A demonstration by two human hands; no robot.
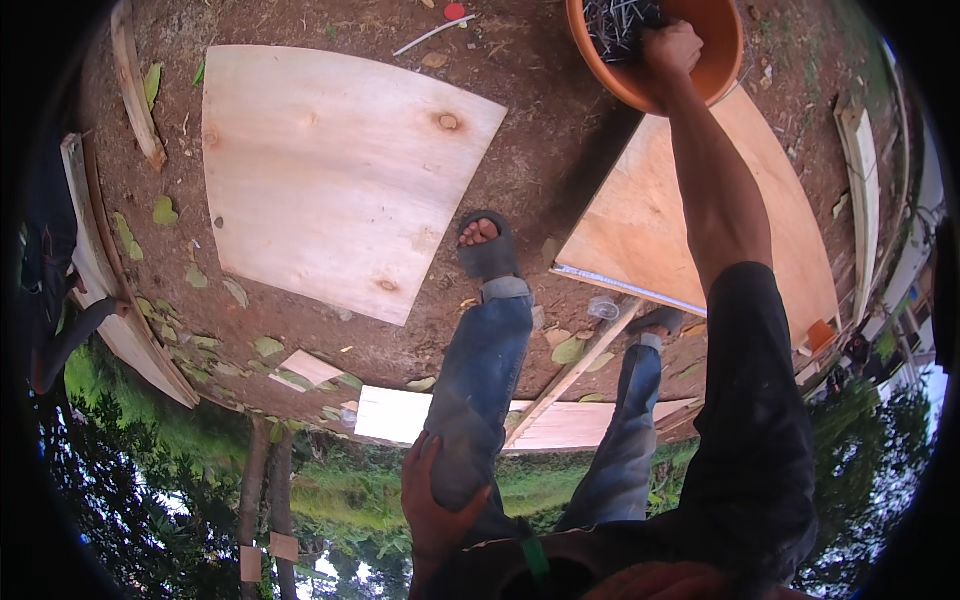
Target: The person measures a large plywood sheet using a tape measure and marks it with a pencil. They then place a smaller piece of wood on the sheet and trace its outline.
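In the orange bucket [720,45], nails [616,25] lie just left of your right hand [672,48], the nearer, whose hidden grip cannot be told.

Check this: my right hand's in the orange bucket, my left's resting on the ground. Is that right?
Not quite: your left hand rests on your jeans-covered leg, as the head view shows. Your right hand is indeed in the orange bucket.
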